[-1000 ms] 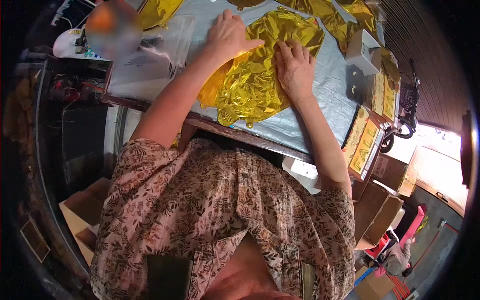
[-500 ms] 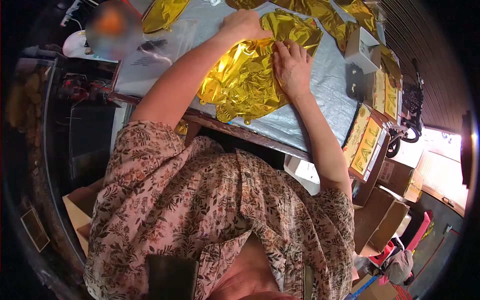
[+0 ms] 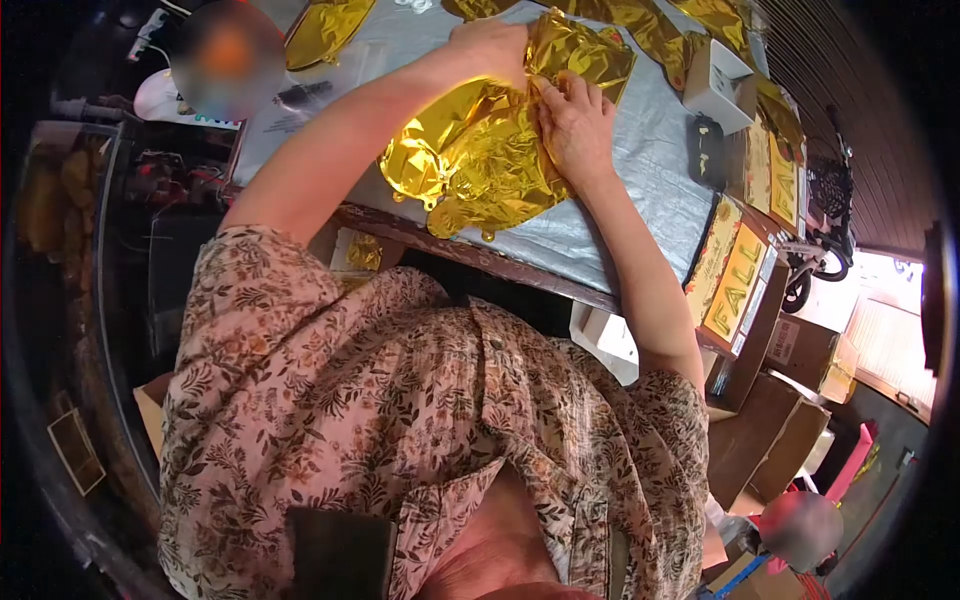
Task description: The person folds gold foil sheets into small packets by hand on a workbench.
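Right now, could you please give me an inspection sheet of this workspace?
Surface: grey table cover, partly covered by foil.
Job's things: gold foil balloon, deflated and crumpled, at the near edge.
Clutter: white box, FALL signs, clear bags, more gold foil at the far edge.
Hands: left hand closed on the balloon's far edge; right hand on the balloon, fingers curled, grip unclear.
Cables: white cable far left, partly seen.
Surroundings: cardboard boxes on the floor at right; another person beyond them.
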A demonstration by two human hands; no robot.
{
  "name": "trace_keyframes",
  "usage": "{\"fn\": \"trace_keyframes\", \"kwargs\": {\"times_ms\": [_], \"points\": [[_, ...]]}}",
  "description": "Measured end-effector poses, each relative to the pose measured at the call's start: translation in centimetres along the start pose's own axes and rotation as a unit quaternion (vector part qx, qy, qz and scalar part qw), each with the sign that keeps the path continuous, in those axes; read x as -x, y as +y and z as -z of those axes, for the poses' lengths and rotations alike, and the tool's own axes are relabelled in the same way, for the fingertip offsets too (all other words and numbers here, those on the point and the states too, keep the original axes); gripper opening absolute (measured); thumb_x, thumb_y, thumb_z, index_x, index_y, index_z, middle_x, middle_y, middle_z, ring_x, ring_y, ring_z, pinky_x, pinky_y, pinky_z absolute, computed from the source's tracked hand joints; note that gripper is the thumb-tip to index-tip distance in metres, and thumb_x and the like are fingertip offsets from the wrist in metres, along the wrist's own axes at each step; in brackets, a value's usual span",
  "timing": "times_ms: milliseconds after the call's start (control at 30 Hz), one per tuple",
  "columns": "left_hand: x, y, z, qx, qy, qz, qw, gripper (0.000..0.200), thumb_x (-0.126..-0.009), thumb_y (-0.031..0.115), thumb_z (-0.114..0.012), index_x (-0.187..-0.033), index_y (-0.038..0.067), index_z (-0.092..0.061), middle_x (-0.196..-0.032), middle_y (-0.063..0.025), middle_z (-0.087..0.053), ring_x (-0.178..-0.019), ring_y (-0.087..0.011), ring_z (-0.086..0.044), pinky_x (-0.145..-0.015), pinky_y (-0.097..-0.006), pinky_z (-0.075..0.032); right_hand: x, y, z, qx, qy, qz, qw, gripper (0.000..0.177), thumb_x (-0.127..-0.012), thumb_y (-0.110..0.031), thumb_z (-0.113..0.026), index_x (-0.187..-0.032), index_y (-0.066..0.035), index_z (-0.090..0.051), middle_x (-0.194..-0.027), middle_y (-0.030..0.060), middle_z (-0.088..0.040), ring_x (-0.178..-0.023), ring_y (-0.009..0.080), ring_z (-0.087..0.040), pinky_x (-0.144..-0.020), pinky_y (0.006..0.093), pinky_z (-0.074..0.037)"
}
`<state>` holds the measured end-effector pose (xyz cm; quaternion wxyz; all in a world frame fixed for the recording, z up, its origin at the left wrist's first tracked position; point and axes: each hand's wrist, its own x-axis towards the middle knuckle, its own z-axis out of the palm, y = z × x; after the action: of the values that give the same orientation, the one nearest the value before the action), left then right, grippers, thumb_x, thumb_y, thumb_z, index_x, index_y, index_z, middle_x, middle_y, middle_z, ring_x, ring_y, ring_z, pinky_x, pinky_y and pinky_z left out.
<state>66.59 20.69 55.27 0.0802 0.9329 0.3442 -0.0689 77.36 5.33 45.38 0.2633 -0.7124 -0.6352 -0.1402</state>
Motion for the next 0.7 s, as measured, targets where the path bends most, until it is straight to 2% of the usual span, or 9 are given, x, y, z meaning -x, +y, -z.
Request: {"fn": "trace_keyframes", "kwargs": {"times_ms": [67, 167, 267, 400, 467, 500, 567, 667, 700], "points": [[0.9, -0.1, 0.4, -0.011, -0.041, -0.009, 0.999, 0.074, -0.072, 0.036, -0.085, -0.131, 0.003, -0.055, -0.116, -0.0184, -0.073, -0.108, -0.0376, -0.07, -0.089, -0.0474, -0.058, 0.1, 0.1, -0.1, 0.008, -0.002, 0.0, 1.0, 0.041, -0.092, -0.019, -0.068, -0.133, -0.022, -0.068, -0.131, 0.0091, -0.061, -0.118, 0.0312, -0.057, -0.1, 0.0463, -0.043], [1.5, 0.0, 0.0, -0.023, -0.049, -0.011, 0.998, 0.082, -0.067, 0.032, -0.09, -0.131, -0.001, -0.052, -0.111, -0.0229, -0.072, -0.107, -0.0395, -0.07, -0.089, -0.0488, -0.058, 0.1, 0.2, -0.2, 0.009, 0.0, 0.004, 1.0, 0.04, -0.093, -0.02, -0.067, -0.133, -0.023, -0.068, -0.13, 0.0082, -0.061, -0.118, 0.0307, -0.057, -0.099, 0.0464, -0.043], [1.2, 0.4, -1.4, -0.054, -0.043, 0.009, 0.998, 0.082, -0.071, 0.028, -0.09, -0.136, -0.003, -0.051, -0.119, -0.0221, -0.072, -0.112, -0.0362, -0.071, -0.09, -0.0481, -0.059, 0.0, 0.0, -0.2, 0.018, -0.011, -0.003, 1.0, 0.039, -0.095, -0.021, -0.066, -0.133, -0.023, -0.068, -0.129, 0.0074, -0.061, -0.118, 0.0301, -0.057, -0.098, 0.0466, -0.043], [0.2, 0.1, -3.0, -0.019, -0.013, -0.016, 1.0, 0.079, -0.071, 0.027, -0.09, -0.133, -0.006, -0.053, -0.119, -0.0247, -0.072, -0.112, -0.0368, -0.071, -0.09, -0.0474, -0.059, 0.1, 0.2, -0.4, 0.019, -0.003, 0.002, 1.0, 0.038, -0.095, -0.022, -0.065, -0.133, -0.024, -0.068, -0.127, 0.0067, -0.061, -0.117, 0.0299, -0.057, -0.098, 0.0469, -0.043], [-0.4, 0.1, -3.3, 0.0, 0.055, -0.014, 0.998, 0.057, -0.073, 0.027, -0.087, -0.117, -0.005, -0.067, -0.107, -0.0229, -0.076, -0.1, -0.0367, -0.074, -0.082, -0.0449, -0.061, 0.0, 0.1, -0.4, 0.012, 0.0, 0.001, 1.0, 0.038, -0.095, -0.022, -0.066, -0.133, -0.024, -0.068, -0.126, 0.0065, -0.061, -0.117, 0.0299, -0.057, -0.098, 0.0469, -0.043], [-0.7, 0.0, -3.1, 0.0, 0.055, -0.015, 0.998, 0.057, -0.073, 0.027, -0.087, -0.117, -0.005, -0.067, -0.107, -0.0229, -0.076, -0.1, -0.0367, -0.074, -0.082, -0.0449, -0.061, 0.0, 0.0, -0.3, 0.012, 0.001, 0.001, 1.0, 0.038, -0.095, -0.022, -0.066, -0.133, -0.024, -0.068, -0.126, 0.0065, -0.061, -0.117, 0.0299, -0.057, -0.098, 0.0469, -0.043], [-1.1, -0.3, -2.5, 0.075, -0.023, -0.032, 0.996, 0.036, -0.076, 0.027, -0.082, -0.095, -0.003, -0.075, -0.088, -0.0195, -0.076, -0.08, -0.0345, -0.075, -0.072, -0.0423, -0.06, 0.0, 0.0, -0.2, -0.002, -0.001, -0.005, 1.0, 0.038, -0.094, -0.022, -0.067, -0.132, -0.023, -0.068, -0.127, 0.0067, -0.061, -0.118, 0.0301, -0.057, -0.098, 0.047, -0.043], [-1.0, -0.5, -2.2, 0.188, -0.051, 0.003, 0.981, 0.032, -0.079, 0.03, -0.079, -0.085, -0.001, -0.077, -0.075, -0.0136, -0.074, -0.065, -0.0257, -0.072, -0.065, -0.0375, -0.057, 0.0, 0.0, -0.3, 0.01, -0.003, -0.006, 1.0, 0.038, -0.093, -0.022, -0.068, -0.131, -0.021, -0.068, -0.129, 0.008, -0.061, -0.12, 0.0308, -0.056, -0.099, 0.0474, -0.043], [-0.8, -0.7, -2.3, 0.188, -0.051, 0.002, 0.981, 0.032, -0.079, 0.03, -0.079, -0.085, -0.001, -0.077, -0.075, -0.0136, -0.074, -0.065, -0.0257, -0.072, -0.065, -0.0375, -0.057, 0.0, 0.0, -0.2, 0.01, -0.003, -0.007, 1.0, 0.038, -0.093, -0.022, -0.068, -0.131, -0.021, -0.068, -0.129, 0.008, -0.061, -0.12, 0.0308, -0.056, -0.099, 0.0474, -0.043]]}}
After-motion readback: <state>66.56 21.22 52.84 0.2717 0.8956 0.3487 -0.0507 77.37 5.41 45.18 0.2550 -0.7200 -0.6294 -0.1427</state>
